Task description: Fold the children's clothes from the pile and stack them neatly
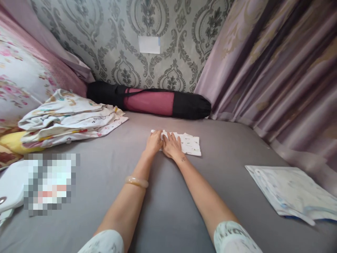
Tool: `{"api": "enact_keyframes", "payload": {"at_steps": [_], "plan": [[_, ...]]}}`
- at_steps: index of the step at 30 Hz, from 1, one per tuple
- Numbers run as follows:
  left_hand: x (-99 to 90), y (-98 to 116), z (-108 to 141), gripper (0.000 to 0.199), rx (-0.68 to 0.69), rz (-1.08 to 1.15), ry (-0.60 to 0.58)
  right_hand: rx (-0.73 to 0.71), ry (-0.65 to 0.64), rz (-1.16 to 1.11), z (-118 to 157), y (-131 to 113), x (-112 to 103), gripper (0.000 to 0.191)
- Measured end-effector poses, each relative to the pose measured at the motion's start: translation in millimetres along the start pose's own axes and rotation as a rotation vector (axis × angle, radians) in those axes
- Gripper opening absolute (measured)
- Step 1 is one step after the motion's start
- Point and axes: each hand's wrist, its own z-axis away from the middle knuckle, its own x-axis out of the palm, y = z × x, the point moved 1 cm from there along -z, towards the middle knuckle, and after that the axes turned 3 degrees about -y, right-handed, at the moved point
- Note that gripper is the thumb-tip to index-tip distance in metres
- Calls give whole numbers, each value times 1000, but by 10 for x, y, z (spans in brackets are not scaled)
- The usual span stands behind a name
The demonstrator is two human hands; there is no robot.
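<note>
A small white folded cloth [191,143] with a sparse dark print lies flat on the grey sheet [168,182], ahead of me. On its left end rests my left hand [154,141], its fingers bent over the edge and partly hidden; whether it pinches the fabric cannot be made out. My right hand [171,144] lies palm down on the middle of the cloth, fingers spread, its thumb side close to the left hand. The cloth's right part shows uncovered.
Patterned fabric [76,117] is piled at the left, above a white device [15,182] and a blurred-out item [52,184]. A black and pink long bag [149,102] lies along the wall. At right, a packet [295,189] lies near the curtain [263,70].
</note>
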Motion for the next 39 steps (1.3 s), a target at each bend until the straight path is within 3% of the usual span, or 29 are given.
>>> {"api": "enact_keyframes", "payload": {"at_steps": [5,10,18,24,28,34,39], "plan": [[14,17,10,52,-2,-34,-48,-19,3,-49,11,47,-39,52],[44,83,21,45,42,-104,-38,45,53,-68,126,264,-132,52],[132,188,61,34,116,-174,-117,71,33,-60,222,390,-74,52],[138,211,68,38,90,-214,-117,71,-30,-110,189,471,-134,54],[152,209,70,45,51,-202,-55,162,25,-87,205,633,-167,55],[216,168,74,47,15,-231,-149,195,5,-46,217,740,-89,56],[196,175,72,50,38,-274,-110,186,-36,-97,187,818,-140,57]]}}
